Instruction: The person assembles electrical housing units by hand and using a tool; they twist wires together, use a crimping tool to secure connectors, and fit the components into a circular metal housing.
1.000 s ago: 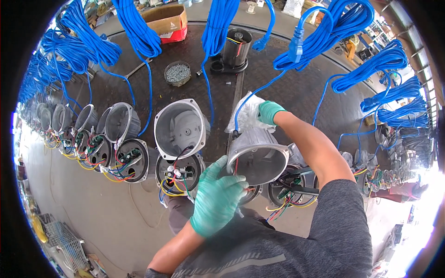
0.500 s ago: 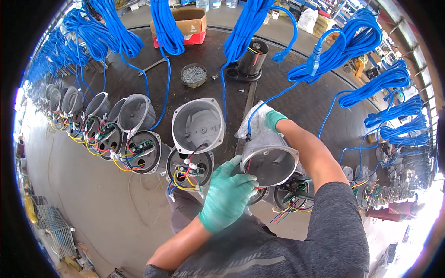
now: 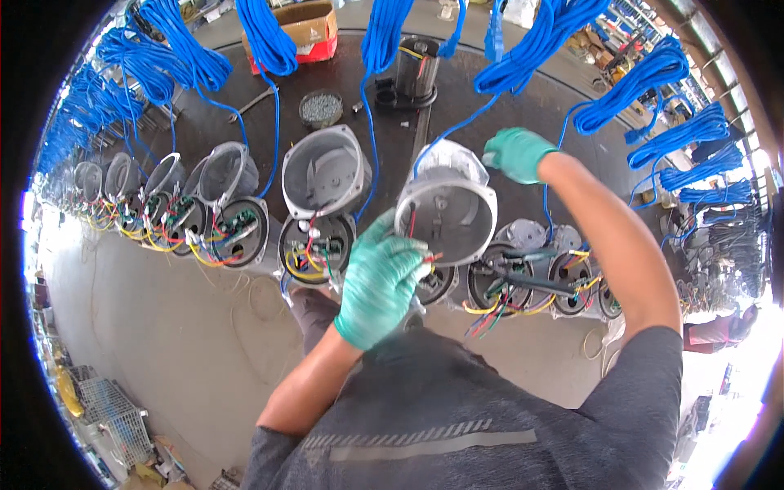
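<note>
A grey metal motor housing (image 3: pixel 449 222) sits with its open mouth toward me, a crumpled clear plastic bag (image 3: pixel 457 159) behind it. At the housing's lower left rim, my left hand (image 3: pixel 380 282), in a green glove, is closed with red wire ends (image 3: pixel 433 258) between its fingertips. A blue cord (image 3: pixel 457 126) runs to the back of this housing. My right hand (image 3: pixel 518 155), also gloved in green, is off the housing, right of the bag, fingers loosely bent and nothing visible in them. Below the housing, a round motor end (image 3: pixel 437 284) is partly covered.
Another open housing (image 3: pixel 327 171) stands left, above a wired motor end (image 3: pixel 317 249). More wired motors (image 3: pixel 500 278) line the table edge both ways. Coiled blue cords (image 3: pixel 543 45) hang along the back. A dish of screws (image 3: pixel 321 109), a black motor part (image 3: pixel 416 73) and a cardboard box (image 3: pixel 304 28) stand farther back.
My right hand has come away from behind the housing and moved right. The left hand keeps hold by the rim. The whole view has shifted, with the table sitting higher in it.
</note>
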`<state>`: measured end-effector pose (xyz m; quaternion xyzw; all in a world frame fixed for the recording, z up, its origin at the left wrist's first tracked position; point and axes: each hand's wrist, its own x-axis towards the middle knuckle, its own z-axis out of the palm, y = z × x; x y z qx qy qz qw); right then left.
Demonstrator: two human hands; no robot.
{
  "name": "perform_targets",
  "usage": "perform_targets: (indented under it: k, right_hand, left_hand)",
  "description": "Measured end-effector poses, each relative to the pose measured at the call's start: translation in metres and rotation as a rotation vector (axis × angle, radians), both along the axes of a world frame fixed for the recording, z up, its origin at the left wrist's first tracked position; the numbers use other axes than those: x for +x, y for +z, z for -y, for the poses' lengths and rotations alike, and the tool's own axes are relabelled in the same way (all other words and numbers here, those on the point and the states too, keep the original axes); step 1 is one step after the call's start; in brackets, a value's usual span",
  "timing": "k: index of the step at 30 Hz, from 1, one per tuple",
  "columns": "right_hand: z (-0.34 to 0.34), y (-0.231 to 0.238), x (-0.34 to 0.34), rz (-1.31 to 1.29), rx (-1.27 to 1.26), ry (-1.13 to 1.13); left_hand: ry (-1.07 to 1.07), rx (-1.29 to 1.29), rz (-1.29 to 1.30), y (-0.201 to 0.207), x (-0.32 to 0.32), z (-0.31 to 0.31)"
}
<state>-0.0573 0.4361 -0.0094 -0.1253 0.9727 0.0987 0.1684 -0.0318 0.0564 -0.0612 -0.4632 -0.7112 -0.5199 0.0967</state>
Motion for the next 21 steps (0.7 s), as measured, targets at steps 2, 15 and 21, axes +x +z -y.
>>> perform_targets:
  k: [2, 15, 21]
  right_hand:
    - [0.035, 0.055, 0.044, -0.189, -0.272, -0.104]
    - [0.196, 0.033, 0.157, -0.474, -1.125, -0.534]
    - [0.197, 0.024, 0.146, -0.429, -1.109, -0.485]
  left_hand:
    - [-0.013, -0.025, 0.006, 0.006, -0.001, 0.001]
    - [-0.011, -0.103, -0.025, 0.006, 0.003, 0.006]
    - [0.004, -0.143, -0.039, 0.008, 0.004, 0.009]
